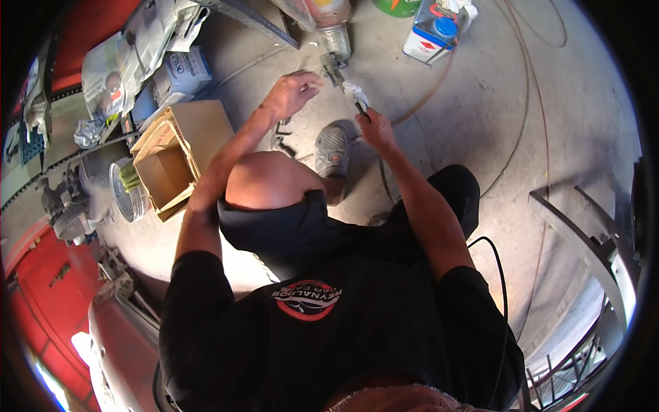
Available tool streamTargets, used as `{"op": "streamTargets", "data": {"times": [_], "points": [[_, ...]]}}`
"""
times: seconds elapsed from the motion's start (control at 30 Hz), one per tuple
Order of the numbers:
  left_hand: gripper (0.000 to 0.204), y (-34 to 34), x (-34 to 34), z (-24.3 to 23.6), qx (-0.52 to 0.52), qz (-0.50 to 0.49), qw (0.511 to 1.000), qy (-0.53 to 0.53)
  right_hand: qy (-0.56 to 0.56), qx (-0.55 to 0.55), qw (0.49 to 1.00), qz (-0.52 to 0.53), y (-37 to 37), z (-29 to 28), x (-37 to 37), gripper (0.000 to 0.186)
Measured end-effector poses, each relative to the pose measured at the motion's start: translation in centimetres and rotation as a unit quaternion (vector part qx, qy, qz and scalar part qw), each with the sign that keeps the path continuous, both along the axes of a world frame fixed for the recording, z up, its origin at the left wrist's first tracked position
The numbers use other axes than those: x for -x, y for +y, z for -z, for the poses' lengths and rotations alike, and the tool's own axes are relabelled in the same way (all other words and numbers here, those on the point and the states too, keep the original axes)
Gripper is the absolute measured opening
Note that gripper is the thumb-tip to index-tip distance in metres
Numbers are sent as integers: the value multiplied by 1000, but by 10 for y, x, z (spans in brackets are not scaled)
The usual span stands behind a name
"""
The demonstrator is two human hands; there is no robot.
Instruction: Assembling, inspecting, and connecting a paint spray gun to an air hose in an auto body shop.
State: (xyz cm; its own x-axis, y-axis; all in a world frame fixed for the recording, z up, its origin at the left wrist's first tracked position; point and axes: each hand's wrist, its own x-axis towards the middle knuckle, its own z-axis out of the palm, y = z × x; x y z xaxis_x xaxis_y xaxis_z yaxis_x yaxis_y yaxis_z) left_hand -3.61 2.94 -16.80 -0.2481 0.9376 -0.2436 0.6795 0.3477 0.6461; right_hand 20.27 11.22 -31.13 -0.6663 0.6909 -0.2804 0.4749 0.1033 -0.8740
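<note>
My right hand [377,129] is closed round the black handle of a slim tool [361,108]. A whitish, cloth-like piece [354,92] shows at the tool's far end; its kind is unclear. Just beyond it is a greyish metal piece [333,71], close to a clear or silvery cup-shaped container [336,42]. My left hand [295,93] hovers to the left of the metal piece, fingers loosely bent and apart, with nothing visible in them. Small dark parts [282,142] lie on the floor between my left forearm and my shoe [333,150].
An open cardboard box [204,130] stands at my left, beside a clear bucket [130,196] and a cluttered shelf [72,155]. A blue-and-white can [429,42] and a green container [398,7] stand ahead. Hoses [527,89] cross the concrete floor; a metal frame [580,233] is at right.
</note>
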Motion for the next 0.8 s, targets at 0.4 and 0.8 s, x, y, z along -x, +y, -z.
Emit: {"op": "streamTargets", "data": {"times": [0.4, 0.8], "points": [[22, 69, -41, 97, 57, 317, 935, 147, -10, -25, 999, -26, -22, 7, -15, 31], [19, 79, -40, 91, 122, 143, 982, -24, 87, -143, 977, 134, 10, 8, 9, 42]]}}
